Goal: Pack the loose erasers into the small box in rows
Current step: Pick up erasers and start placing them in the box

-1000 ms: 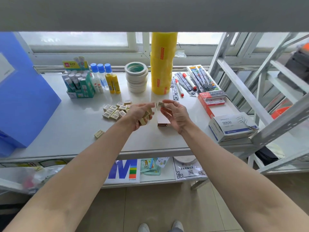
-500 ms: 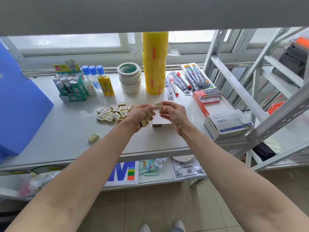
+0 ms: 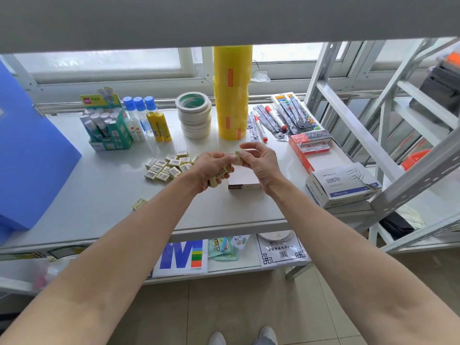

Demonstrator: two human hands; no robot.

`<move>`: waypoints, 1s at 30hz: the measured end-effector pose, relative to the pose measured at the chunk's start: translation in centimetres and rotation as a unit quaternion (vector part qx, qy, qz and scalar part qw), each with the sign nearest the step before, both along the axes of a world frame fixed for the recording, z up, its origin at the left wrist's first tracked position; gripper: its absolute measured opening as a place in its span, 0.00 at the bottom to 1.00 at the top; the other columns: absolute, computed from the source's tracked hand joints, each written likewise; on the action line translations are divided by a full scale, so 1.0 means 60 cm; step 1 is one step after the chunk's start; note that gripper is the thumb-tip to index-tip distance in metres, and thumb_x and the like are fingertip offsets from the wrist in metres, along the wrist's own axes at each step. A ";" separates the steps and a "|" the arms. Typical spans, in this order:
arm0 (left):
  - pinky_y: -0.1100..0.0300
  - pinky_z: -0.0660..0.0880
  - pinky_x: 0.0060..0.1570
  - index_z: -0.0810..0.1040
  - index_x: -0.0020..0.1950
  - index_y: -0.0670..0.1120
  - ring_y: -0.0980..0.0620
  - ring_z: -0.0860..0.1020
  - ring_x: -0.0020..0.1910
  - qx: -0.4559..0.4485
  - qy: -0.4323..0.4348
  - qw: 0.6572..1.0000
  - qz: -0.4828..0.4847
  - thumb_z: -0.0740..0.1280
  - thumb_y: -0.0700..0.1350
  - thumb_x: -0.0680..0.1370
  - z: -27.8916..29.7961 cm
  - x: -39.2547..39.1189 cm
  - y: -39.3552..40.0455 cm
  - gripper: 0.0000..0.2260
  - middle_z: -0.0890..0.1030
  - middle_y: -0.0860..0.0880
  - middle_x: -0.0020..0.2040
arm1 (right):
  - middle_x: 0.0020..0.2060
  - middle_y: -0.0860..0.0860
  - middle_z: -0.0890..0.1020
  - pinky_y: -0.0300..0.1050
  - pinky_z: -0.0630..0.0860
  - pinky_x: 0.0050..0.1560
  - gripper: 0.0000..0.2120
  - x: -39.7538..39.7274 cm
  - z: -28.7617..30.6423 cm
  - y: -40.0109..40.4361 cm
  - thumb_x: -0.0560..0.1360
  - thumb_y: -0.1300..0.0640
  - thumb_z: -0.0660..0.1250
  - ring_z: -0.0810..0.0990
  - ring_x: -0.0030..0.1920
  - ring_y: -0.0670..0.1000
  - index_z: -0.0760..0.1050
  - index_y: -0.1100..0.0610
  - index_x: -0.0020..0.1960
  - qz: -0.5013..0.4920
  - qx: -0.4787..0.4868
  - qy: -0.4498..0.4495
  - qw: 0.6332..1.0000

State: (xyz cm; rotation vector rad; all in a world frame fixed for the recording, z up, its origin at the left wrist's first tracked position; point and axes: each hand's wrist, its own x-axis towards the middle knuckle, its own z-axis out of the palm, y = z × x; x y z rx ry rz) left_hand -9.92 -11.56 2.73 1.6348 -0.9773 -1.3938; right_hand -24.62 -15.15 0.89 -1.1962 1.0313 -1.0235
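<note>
A pile of several loose yellow erasers (image 3: 167,166) with barcodes lies on the white shelf, left of my hands. One stray eraser (image 3: 139,203) lies nearer the front edge. The small box (image 3: 244,179) stands under my hands; its inside is hidden. My left hand (image 3: 213,169) is closed around several erasers. My right hand (image 3: 258,159) pinches a single eraser (image 3: 237,155) at its fingertips, which my left fingers also touch, just above the box.
Behind stand a glue-stick display box (image 3: 107,125), blue-capped bottles (image 3: 140,115), stacked tape rolls (image 3: 194,118) and a tall yellow tape stack (image 3: 232,92). Pens (image 3: 272,119), a red box (image 3: 311,146) and a paper-clip box (image 3: 343,183) lie right. A blue folder (image 3: 29,155) stands left.
My hands stay together above the small box while the single eraser between the fingertips turns. The view has shifted slightly.
</note>
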 end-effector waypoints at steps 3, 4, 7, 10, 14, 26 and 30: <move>0.66 0.66 0.21 0.81 0.53 0.42 0.54 0.75 0.30 0.000 -0.005 1.000 0.016 0.72 0.49 0.76 0.001 0.002 -0.002 0.12 0.80 0.46 0.39 | 0.43 0.54 0.84 0.51 0.78 0.60 0.09 -0.001 -0.003 0.000 0.74 0.66 0.69 0.84 0.44 0.51 0.76 0.61 0.54 -0.007 0.009 0.006 1.000; 0.67 0.66 0.21 0.80 0.52 0.41 0.54 0.75 0.29 -0.001 -0.003 0.999 0.036 0.72 0.48 0.76 0.001 0.002 -0.004 0.11 0.80 0.46 0.38 | 0.45 0.55 0.84 0.51 0.78 0.61 0.10 0.000 -0.005 0.001 0.73 0.66 0.69 0.83 0.48 0.52 0.76 0.61 0.54 0.001 0.009 0.019 1.000; 0.66 0.66 0.21 0.80 0.52 0.41 0.54 0.75 0.29 0.003 0.001 0.998 0.059 0.72 0.47 0.76 -0.003 0.005 -0.006 0.11 0.80 0.46 0.38 | 0.50 0.56 0.83 0.51 0.79 0.58 0.15 0.006 -0.010 0.006 0.71 0.59 0.74 0.82 0.52 0.52 0.77 0.60 0.56 0.034 -0.023 0.111 0.993; 0.65 0.68 0.21 0.81 0.52 0.40 0.54 0.76 0.30 0.011 0.004 0.999 0.034 0.72 0.48 0.76 -0.007 0.005 -0.001 0.12 0.81 0.45 0.39 | 0.47 0.54 0.82 0.45 0.80 0.52 0.17 0.009 -0.005 0.005 0.71 0.52 0.75 0.81 0.48 0.50 0.76 0.59 0.55 0.023 -0.072 0.199 0.977; 0.67 0.65 0.20 0.81 0.53 0.38 0.52 0.73 0.28 -0.004 -0.057 0.997 0.060 0.71 0.48 0.76 -0.016 0.004 -0.001 0.13 0.78 0.45 0.36 | 0.43 0.52 0.81 0.42 0.80 0.49 0.12 0.004 -0.008 -0.006 0.72 0.57 0.73 0.79 0.41 0.47 0.78 0.59 0.54 0.004 -0.115 0.260 0.959; 0.62 0.71 0.25 0.72 0.70 0.47 0.47 0.74 0.23 -0.009 -0.292 0.956 -0.015 0.69 0.47 0.76 -0.043 -0.006 -0.008 0.23 0.80 0.44 0.37 | 0.55 0.57 0.75 0.48 0.75 0.59 0.13 0.028 -0.034 -0.061 0.73 0.65 0.66 0.77 0.53 0.56 0.79 0.59 0.57 0.085 -0.177 0.471 0.860; 0.60 0.76 0.33 0.73 0.69 0.50 0.47 0.77 0.25 -0.021 -0.342 0.939 -0.038 0.68 0.48 0.75 -0.047 -0.007 -0.004 0.23 0.84 0.44 0.39 | 0.55 0.58 0.75 0.47 0.74 0.57 0.16 0.031 -0.049 -0.059 0.72 0.69 0.64 0.78 0.53 0.59 0.78 0.60 0.59 0.073 -0.191 0.471 0.858</move>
